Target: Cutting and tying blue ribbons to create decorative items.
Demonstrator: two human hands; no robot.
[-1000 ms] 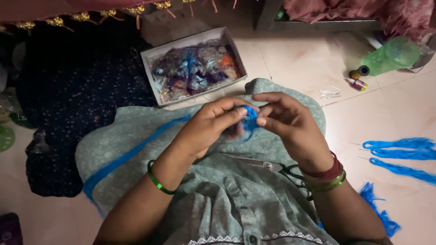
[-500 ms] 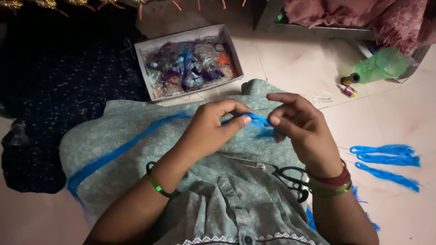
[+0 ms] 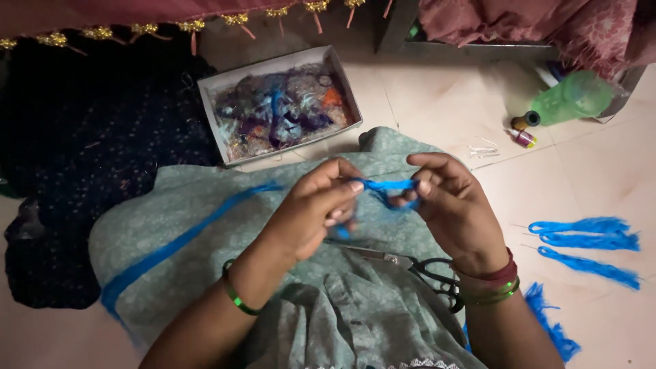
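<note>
Since the frame half a second back, both hands have drawn slightly apart, so the short stretch of bright blue thread [image 3: 384,186] between them now runs nearly straight instead of bunched; the left hand [image 3: 311,215] pinches 1 end of it between thumb and forefinger, its other fingers curled in, and the right hand [image 3: 454,201] pinches the other end the same way, fingers closed around the strand; a long blue tail of the same thread [image 3: 184,239] trails from the left hand down across the pale green patterned cloth [image 3: 205,205] spread over the lap; black-handled scissors [image 3: 427,270] lie on that cloth just below the right wrist, blades pointing left; a thin green bangle [image 3: 236,297] circles the left wrist, and red and green bangles [image 3: 493,283] sit on the right; beyond the hands, on the pale tiled floor [image 3: 437,102], an open white cardboard box [image 3: 270,75] holds tangled threads of many colours; dark navy dotted fabric [image 3: 82,157] lies to its left; 3 loose bundles of blue thread [image 3: 588,242] rest on the floor at right, well apart from the hands; a green plastic bottle [image 3: 570,97] lies on its side further back, with a small thread spool [image 3: 525,138] near it.
</note>
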